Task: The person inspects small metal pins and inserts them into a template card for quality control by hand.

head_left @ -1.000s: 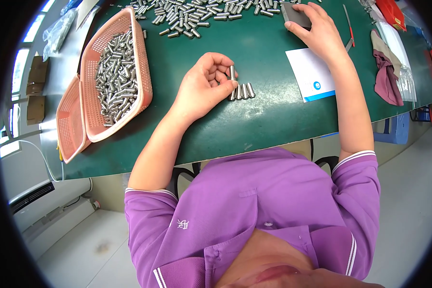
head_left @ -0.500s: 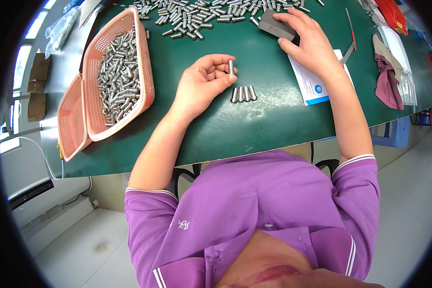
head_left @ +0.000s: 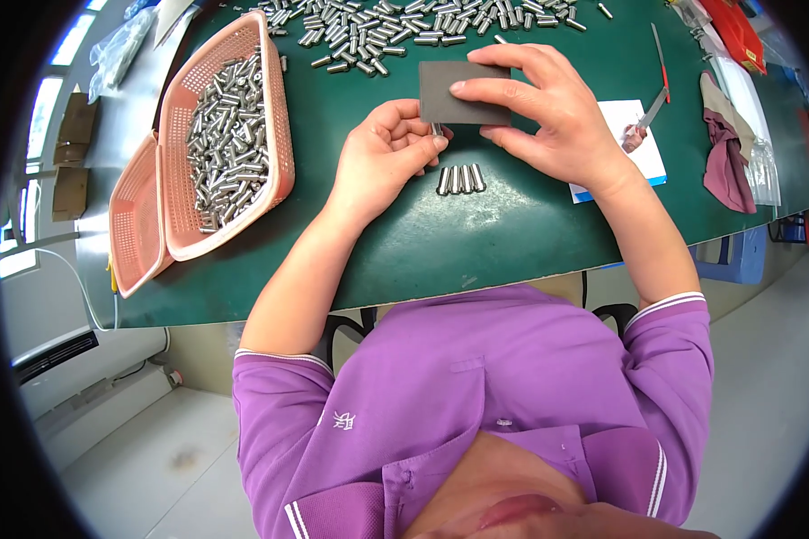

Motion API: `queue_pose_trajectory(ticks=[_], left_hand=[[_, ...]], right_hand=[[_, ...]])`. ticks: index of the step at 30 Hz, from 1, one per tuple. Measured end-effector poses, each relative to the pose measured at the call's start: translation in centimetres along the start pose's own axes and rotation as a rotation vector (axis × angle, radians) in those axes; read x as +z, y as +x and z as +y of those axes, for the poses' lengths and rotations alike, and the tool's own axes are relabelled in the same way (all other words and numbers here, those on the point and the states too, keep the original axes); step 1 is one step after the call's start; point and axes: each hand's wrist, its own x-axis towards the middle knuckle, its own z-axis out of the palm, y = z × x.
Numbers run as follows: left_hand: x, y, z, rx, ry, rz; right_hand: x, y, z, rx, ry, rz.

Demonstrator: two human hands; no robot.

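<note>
My left hand (head_left: 388,154) pinches a short shiny metal pin (head_left: 437,130) between thumb and fingers. The pin stands roughly upright, its upper part covered by a dark grey rectangular block (head_left: 454,94). With fingers on top and thumb below, my right hand (head_left: 548,117) grips that block at its right end. Whether block and pin touch cannot be made out. Just below, nearer to me, a short row of similar metal pins (head_left: 461,180) lies side by side on the green table (head_left: 395,260).
A large pile of metal pins (head_left: 368,31) spreads over the table's far side. At left, a pink plastic basket (head_left: 283,135) holds many more, with another pink basket (head_left: 133,238) beside it. A white sheet (head_left: 647,162), a long metal tool (head_left: 656,101) and a maroon cloth (head_left: 728,166) lie at right.
My right hand has brought the grey block left and toward me, over the pin in my left hand. My left hand has barely moved.
</note>
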Motion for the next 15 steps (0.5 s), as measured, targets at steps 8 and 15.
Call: queue_pose_trajectory(ticks=[8,15], left_hand=[[-0.2,0.2,0.1,-0.030,-0.021,0.016],[0.0,0.0,0.2,-0.044,-0.116,0.072]], right_hand=[[0.7,-0.3,0.2,0.014,-0.012,-0.071],[1.1,0.1,-0.2,0.011,0.022,-0.056]])
